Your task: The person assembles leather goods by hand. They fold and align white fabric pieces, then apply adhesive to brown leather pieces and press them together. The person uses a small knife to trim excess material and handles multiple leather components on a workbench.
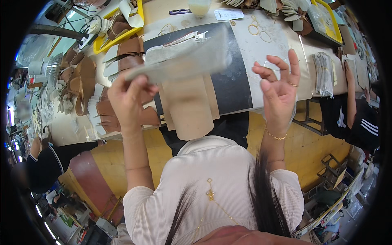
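A thin greyish flat sheet [183, 67], smeared by motion, is pinched at its left end between the thumb and fingers of my left hand [128, 96]. It slants up to the right above the table. My right hand [281, 92] is raised on the other side, palm up, its fingers spread and holding nothing. Between my hands a tan leather-like panel [190, 118] lies over the table's front edge, reaching toward my lap. Behind the sheet, a stack of grey pieces [163, 54] rests on a black mat [237, 77], partly hidden by the sheet.
Brown and white leather pieces [108, 112] are piled at the left. Yellow-rimmed trays stand at the far left [141, 14] and far right [337, 30]. A cup [199, 7], yellow rings [253, 30] and a tied bundle of strips [324, 75] lie around. Another person's arm [350, 79] is at right.
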`<state>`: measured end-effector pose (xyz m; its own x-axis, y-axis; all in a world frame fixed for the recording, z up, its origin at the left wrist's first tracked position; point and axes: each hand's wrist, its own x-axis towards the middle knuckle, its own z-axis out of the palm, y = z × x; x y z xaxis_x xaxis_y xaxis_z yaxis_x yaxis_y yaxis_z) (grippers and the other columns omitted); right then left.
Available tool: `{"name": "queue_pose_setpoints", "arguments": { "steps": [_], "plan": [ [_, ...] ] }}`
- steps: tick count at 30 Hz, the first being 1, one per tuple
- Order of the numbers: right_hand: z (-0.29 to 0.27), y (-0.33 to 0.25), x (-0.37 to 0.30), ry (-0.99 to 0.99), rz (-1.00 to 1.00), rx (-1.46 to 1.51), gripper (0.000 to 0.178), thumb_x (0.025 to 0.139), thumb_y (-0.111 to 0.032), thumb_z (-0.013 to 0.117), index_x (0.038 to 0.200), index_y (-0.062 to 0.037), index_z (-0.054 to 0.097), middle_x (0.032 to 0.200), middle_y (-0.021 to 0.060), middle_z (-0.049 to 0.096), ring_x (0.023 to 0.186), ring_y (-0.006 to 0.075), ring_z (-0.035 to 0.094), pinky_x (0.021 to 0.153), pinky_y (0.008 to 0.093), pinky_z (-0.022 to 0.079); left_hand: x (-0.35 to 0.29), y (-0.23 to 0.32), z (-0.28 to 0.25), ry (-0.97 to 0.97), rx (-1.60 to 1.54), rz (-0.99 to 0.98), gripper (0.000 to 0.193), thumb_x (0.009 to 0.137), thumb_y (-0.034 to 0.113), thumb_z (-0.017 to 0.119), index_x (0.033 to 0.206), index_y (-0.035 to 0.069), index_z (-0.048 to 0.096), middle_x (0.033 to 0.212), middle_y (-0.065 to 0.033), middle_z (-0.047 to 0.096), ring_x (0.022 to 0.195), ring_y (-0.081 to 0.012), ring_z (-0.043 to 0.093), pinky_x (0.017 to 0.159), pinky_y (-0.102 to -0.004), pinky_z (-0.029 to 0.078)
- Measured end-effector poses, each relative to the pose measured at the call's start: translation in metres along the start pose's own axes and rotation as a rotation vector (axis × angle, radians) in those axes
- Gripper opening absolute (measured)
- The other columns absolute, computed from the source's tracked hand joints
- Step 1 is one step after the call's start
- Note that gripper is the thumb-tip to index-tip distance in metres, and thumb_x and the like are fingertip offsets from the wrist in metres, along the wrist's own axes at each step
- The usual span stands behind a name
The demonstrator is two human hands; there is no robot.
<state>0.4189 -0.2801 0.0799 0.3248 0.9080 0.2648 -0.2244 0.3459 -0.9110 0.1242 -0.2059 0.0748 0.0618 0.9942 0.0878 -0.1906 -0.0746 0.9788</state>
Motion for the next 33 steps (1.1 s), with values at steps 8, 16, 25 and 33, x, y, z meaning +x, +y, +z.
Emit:
{"name": "queue_pose_setpoints", "arguments": {
  "steps": [8, 16, 25, 33],
  "plan": [
    [-0.119, 0.001, 0.02, 0.249, -0.071, -0.923, 0.043, 0.087, 0.0, 0.059, 0.129, -0.0051, 0.051, 0.118, 0.014, 0.054, 0.105, 0.0235, 0.059, 0.091, 0.0324, 0.046, 0.085, -0.041, -0.026, -0.078, 0.209, -0.339, 0.04, 0.086, 0.018, 0.071, 0.115, 0.0, 0.052, 0.072, -0.0036, 0.062, 0.047, -0.0077, 0.054, 0.039, -0.0176, 0.041],
    [-0.194, 0.07, 0.043, -0.36, 0.077, -1.668, 0.058, 0.085, 0.009, 0.043, 0.137, -0.0174, 0.049, 0.146, 0.0076, 0.04, 0.135, 0.03, 0.037, 0.11, 0.0508, 0.027, 0.089, -0.032, -0.113, 0.199, 0.469, -0.229, 0.035, 0.087, 0.022, 0.069, 0.112, 0.0, 0.059, 0.072, -0.0029, 0.06, 0.053, -0.0064, 0.055, 0.042, -0.0188, 0.039],
    [-0.192, 0.062, 0.055, -0.46, 0.072, -1.732, 0.028, 0.081, 0.002, 0.059, 0.107, -0.0089, 0.054, 0.117, 0.0056, 0.058, 0.128, 0.0256, 0.046, 0.11, 0.0545, 0.024, 0.052, -0.017, -0.246, 0.556, 0.963, -0.183, 0.027, 0.081, 0.016, 0.071, 0.102, -0.001, 0.068, 0.085, -0.0086, 0.07, 0.077, -0.0142, 0.066, 0.069, -0.0276, 0.052],
    [-0.163, 0.03, 0.061, -0.156, 0.004, -1.482, 0.012, 0.09, -0.004, 0.057, 0.102, -0.0023, 0.056, 0.093, 0.01, 0.063, 0.088, 0.0242, 0.062, 0.09, 0.0378, 0.044, 0.0, -0.025, -0.297, 0.826, 1.218, -0.231, 0.026, 0.08, 0.016, 0.07, 0.1, 0.0, 0.07, 0.086, -0.0137, 0.071, 0.081, -0.0209, 0.068, 0.075, -0.0322, 0.052]
  ]
}}
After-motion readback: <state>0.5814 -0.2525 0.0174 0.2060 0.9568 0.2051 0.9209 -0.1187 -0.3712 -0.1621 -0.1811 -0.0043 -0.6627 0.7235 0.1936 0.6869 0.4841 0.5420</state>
